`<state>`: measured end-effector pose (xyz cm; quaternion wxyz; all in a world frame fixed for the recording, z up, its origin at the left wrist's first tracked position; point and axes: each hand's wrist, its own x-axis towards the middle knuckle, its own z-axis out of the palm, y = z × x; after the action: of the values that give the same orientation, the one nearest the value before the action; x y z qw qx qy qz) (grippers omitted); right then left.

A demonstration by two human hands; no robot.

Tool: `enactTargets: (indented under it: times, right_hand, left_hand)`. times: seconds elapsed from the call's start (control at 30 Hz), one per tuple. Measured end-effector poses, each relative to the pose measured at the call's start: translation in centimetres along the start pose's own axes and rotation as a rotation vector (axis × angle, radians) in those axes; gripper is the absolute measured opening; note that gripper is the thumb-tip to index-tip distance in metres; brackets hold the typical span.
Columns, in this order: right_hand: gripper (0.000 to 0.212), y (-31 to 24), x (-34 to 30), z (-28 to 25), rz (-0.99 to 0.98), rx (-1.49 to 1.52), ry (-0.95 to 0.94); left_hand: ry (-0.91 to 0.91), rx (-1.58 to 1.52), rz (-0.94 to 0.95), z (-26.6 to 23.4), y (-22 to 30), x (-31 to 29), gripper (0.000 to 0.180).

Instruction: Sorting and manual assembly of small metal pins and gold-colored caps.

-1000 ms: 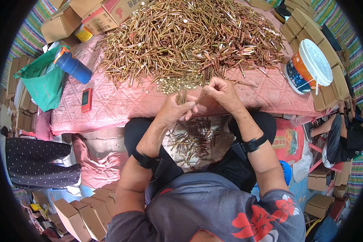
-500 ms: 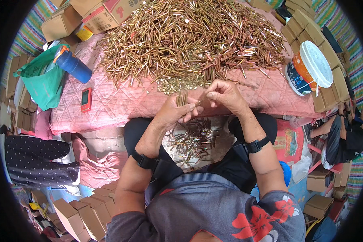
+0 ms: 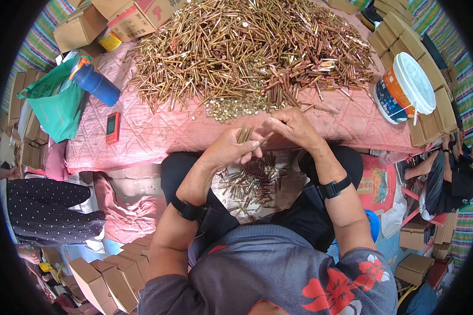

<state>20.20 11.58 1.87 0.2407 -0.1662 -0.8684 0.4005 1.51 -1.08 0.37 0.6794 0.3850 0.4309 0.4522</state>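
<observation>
My left hand [image 3: 232, 148] is closed around a small bundle of thin brass-coloured metal tubes [image 3: 243, 135], whose ends stand up above the fingers. One more tube [image 3: 267, 138] slants out from its fingertips toward my right hand [image 3: 293, 126]. The right fingers are curled in close beside that tube; what they pinch, if anything, is hidden. Beyond both hands, a large heap of similar tubes [image 3: 247, 47] covers the pink quilted cloth [image 3: 163, 142]. Small round pale-gold pieces [image 3: 228, 109] lie at the heap's near edge. Below my hands, between my knees, more tubes [image 3: 252, 181] lie in a loose pile.
At left stand a green bag [image 3: 55, 107], a blue bottle [image 3: 95, 86] and a small red device [image 3: 112, 127]. An orange-and-blue bucket [image 3: 402, 89] stands at right. Cardboard boxes [image 3: 113, 278] line the sides. Other people [image 3: 439, 178] sit at the far right and left.
My right hand has turned over, its fingers dropping lower and curling in. The slanting tube now points up from the left fingertips. My left hand has shifted only slightly.
</observation>
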Motion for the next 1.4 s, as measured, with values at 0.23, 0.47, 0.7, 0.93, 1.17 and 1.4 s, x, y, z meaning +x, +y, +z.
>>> enactTargets:
  times: [0.23, 0.47, 0.7, 0.93, 1.17, 1.4]
  right_hand:
    - [0.015, 0.7, 1.5, -0.1, 0.009, -0.570, 0.249]
    - [0.017, 0.3, 2.7, 0.1, -0.093, -0.730, 0.181]
    - [0.010, 1.1, 2.2, 0.0, 0.091, 0.082, 0.454]
    - [0.012, 0.9, 1.5, 1.4, 0.342, 0.981, 0.328]
    - [0.012, 0.3, 1.5, 1.6, 0.358, 1.032, 0.226]
    - [0.012, 0.3, 1.4, 1.3, 0.358, 0.987, 0.204]
  left_hand:
    - [0.076, 0.063, 0.014, -0.7, 1.2, -0.1, 0.025]
    - [0.154, -0.218, 0.097, -0.9, 0.5, 0.3, 0.025]
    - [0.200, -0.218, 0.117, -0.8, 0.8, 0.5, 0.026]
    - [0.112, -0.127, 0.038, -1.2, 0.4, 0.9, 0.022]
    - [0.225, -0.036, 0.100, -0.3, 0.3, 0.9, 0.024]
    - [0.267, 0.098, 0.128, 0.6, 0.3, 0.9, 0.025]
